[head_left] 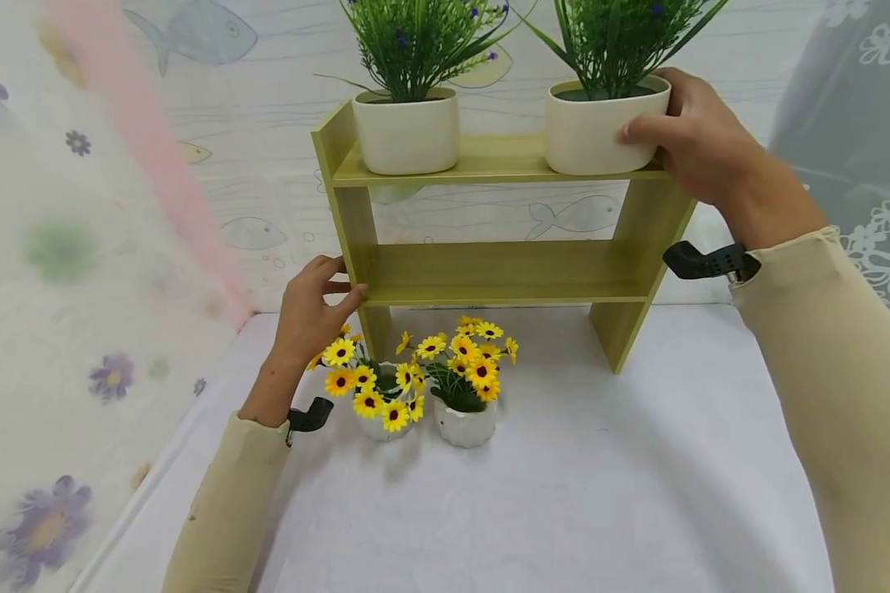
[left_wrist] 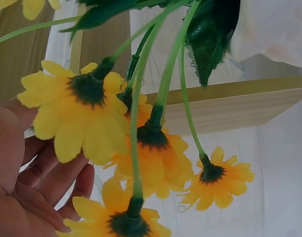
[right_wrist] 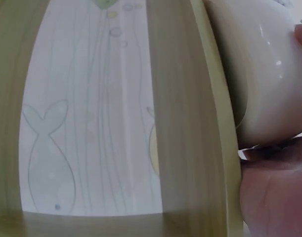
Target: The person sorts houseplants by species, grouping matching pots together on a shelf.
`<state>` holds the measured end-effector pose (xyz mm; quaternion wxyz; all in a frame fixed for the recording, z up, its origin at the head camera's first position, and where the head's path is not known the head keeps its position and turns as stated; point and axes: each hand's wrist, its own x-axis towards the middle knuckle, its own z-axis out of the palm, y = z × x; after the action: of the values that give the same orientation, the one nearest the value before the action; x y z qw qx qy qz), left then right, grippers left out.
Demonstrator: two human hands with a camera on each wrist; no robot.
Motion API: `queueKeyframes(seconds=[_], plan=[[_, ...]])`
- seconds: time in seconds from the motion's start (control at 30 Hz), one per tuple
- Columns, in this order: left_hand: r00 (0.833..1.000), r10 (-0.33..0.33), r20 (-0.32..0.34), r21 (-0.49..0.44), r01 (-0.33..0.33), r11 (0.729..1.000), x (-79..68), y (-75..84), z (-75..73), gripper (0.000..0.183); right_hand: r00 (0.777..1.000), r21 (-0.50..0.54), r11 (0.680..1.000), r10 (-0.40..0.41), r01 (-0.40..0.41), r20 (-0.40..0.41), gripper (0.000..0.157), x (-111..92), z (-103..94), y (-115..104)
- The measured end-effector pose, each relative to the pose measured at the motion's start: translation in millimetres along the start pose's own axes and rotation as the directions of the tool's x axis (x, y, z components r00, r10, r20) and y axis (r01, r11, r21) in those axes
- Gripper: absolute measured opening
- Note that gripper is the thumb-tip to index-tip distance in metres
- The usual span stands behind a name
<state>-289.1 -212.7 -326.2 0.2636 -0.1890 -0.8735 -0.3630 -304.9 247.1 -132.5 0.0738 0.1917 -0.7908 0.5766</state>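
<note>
- The right hand (head_left: pixel 700 144) has its grip clamped on the right pot (head_left: pixel 586 136), thumb on the front wall; that pot is at the right end of the top board of the shelf (head_left: pixel 504 272).
- Its base lies close to the board's front edge, so a careless pull forward could tip it off.
- The glazed wall looks smooth; a loose thumb might let it slide.
- The left hand (head_left: pixel 307 313) has its grip closed around the shelf's left side, thumb over the front edge. Letting go while the right hand pushes could make the shelf shift or rock.
- A hard jolt might also topple the left pot (head_left: pixel 408 136).
- Yellow flowers (head_left: pixel 367 403) stand just below the left wrist; dropping that arm could knock them over on the desk (head_left: pixel 564 494).
</note>
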Motion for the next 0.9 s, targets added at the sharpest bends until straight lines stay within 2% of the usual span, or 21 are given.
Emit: queueKeyframes(seconds=[0.2,0.4,0.53,0.6,0.7,0.83,0.9], plan=[[1.0,0.002,-0.003,-0.004,-0.002,1.0,-1.0,2.3,-0.4,0.043,0.997,-0.05,0.996,0.074,-0.072,0.029,0.08,11,-6.9,1],[1.0,0.01,-0.003,-0.004,-0.01,1.0,-0.3,3.8,-0.7,0.043,0.994,-0.105,0.991,0.096,-0.089,0.061,0.066,10,-12.0,2],[1.0,0.01,-0.003,0.001,-0.01,1.0,-0.2,3.5,-0.3,0.042,0.994,-0.201,0.975,0.104,-0.094,0.038,0.072,5,-15.4,3],[1.0,0.009,0.0,0.004,-0.009,1.0,-0.5,3.3,0.0,0.042,0.993,-0.268,0.958,0.114,-0.106,0.012,0.079,2,-16.5,4],[1.0,0.012,0.0,0.004,-0.012,1.0,-0.5,2.8,0.4,0.042,0.994,-0.355,0.928,0.11,-0.11,-0.022,0.08,-3,-17.0,5],[1.0,0.016,-0.009,-0.001,-0.016,1.0,-0.2,3.3,0.5,0.041,0.995,-0.385,0.917,0.097,-0.102,-0.033,0.076,-5,-17.1,4],[1.0,0.013,-0.008,-0.001,-0.013,1.0,-0.6,3.7,0.7,0.041,0.996,-0.378,0.921,0.088,-0.092,-0.028,0.074,-6,-17.1,4]])
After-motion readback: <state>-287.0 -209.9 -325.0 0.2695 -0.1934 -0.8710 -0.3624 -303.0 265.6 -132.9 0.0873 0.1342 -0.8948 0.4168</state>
